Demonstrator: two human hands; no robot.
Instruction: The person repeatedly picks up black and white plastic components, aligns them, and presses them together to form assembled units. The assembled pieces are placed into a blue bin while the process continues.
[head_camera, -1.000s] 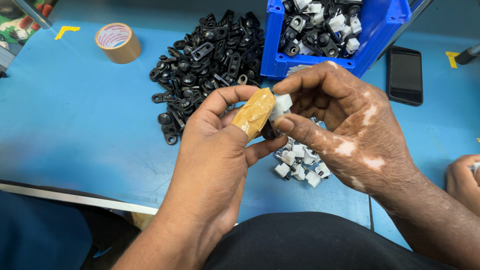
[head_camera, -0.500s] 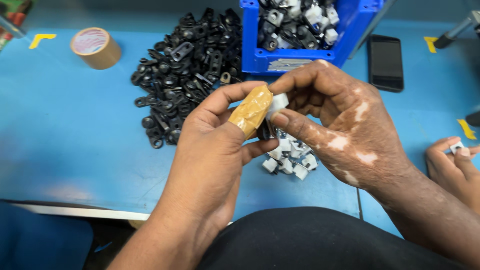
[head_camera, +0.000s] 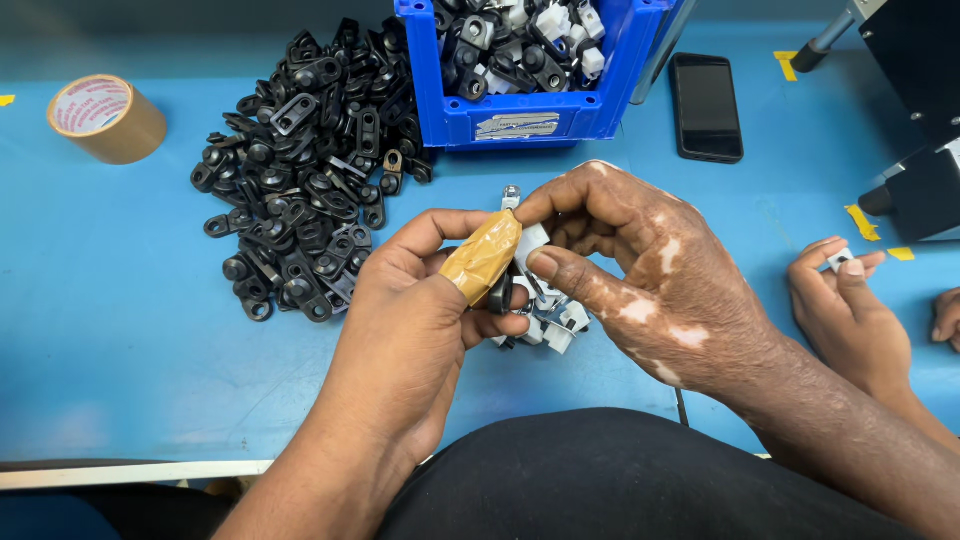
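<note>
My left hand, its thumb wrapped in brown tape, pinches a small black plastic part over the blue table. My right hand meets it from the right, with a small white plastic part held between thumb and forefinger against the black one. Under my hands lies a small heap of white parts, partly hidden. A large pile of black plastic parts spreads to the left of my hands.
A blue bin with mixed black and white parts stands at the back. A roll of brown tape sits far left, a black phone right of the bin. Another person's hand holds a white piece at right. Dark equipment fills the right corner.
The view has shifted, so the table items sit differently in frame. My hands stay together on the black and white parts. The other person's hand has come further into view at right.
</note>
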